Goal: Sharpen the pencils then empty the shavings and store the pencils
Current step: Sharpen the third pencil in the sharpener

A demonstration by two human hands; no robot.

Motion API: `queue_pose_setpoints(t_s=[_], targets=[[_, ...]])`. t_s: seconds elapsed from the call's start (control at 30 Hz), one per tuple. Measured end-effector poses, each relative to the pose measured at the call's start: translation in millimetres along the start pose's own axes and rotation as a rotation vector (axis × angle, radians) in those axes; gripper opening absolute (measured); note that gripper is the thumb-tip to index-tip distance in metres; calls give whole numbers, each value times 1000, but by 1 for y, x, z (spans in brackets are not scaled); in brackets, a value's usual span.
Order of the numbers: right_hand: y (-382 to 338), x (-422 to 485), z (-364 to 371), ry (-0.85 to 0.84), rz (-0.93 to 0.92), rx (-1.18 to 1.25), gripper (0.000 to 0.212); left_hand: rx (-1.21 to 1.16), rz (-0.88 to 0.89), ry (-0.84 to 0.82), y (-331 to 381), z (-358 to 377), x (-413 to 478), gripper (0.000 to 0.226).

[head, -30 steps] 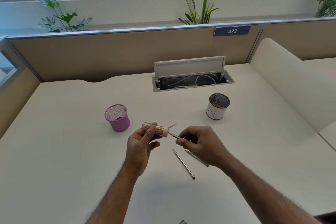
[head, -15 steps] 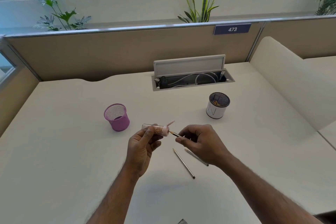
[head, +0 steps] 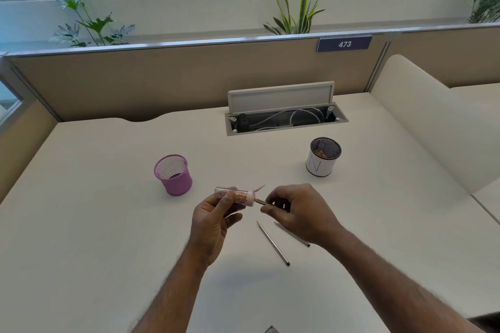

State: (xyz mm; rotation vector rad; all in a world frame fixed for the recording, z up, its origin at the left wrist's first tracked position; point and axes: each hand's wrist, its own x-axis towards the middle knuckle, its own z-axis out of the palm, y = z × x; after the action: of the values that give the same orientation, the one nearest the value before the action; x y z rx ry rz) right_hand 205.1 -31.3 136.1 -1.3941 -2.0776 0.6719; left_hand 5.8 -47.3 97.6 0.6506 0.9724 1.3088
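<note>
My left hand [head: 213,220] grips a clear tube sharpener [head: 238,195] with a pink cap and orange shavings inside, held level over the desk. My right hand [head: 296,211] pinches a pencil [head: 262,201] whose tip sits in the sharpener's pink end; most of its length is hidden in my fingers. Two more pencils lie on the desk: one [head: 273,243] just below my hands, the other [head: 293,235] partly under my right wrist. A pink mesh cup [head: 173,174] stands to the left, and a white cup with a dark mesh rim [head: 323,161] holding shavings stands to the right.
An open cable hatch [head: 284,116] with white cords lies at the back of the white desk [head: 94,224]. A tan partition [head: 162,76] runs behind it, with a cream divider [head: 433,130] on the right. Plants stand past the partition.
The hands and sharpener have stayed in nearly the same spot. My right fingers have shifted slightly around the pencil in the sharpener.
</note>
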Motion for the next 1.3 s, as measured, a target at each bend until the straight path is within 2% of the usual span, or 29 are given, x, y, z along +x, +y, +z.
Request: queue_pose_setpoints(t_s=[0.1, 0.17, 0.37, 0.5, 0.7, 0.87, 0.97, 1.07, 1.17, 1.23, 1.3], targets=[[-4, 2, 1, 56, -152, -250, 12, 39, 12, 25, -1, 2, -1, 26], [-3, 2, 4, 133, -246, -354, 11, 42, 20, 43, -2, 4, 0, 25], [2, 3, 13, 323, -460, -464, 14, 11, 44, 66, -1, 10, -2, 21], [5, 4, 13, 306, -471, -440, 15, 21, 68, 74, -1, 12, -4, 23], [3, 9, 4, 146, -344, -189, 17, 93, 109, 15, 4, 9, -3, 12], [0, 12, -5, -68, -65, 191, 16, 129, 115, -61, 9, 7, -2, 36], [-2, 13, -13, -249, 105, 443, 15, 175, 111, -113, 11, 5, 0, 30], [-1, 15, -17, -346, 209, 619, 17, 207, 108, -129, 11, 3, 3, 26], [-3, 14, -17, -377, 196, 604, 8, 203, 115, -117, 13, 4, 2, 28], [-2, 14, -13, -340, 180, 483, 25, 189, 123, -91, 12, 4, 1, 36], [-1, 14, -8, -222, 161, 421, 27, 165, 124, -69, 11, 4, 0, 36]])
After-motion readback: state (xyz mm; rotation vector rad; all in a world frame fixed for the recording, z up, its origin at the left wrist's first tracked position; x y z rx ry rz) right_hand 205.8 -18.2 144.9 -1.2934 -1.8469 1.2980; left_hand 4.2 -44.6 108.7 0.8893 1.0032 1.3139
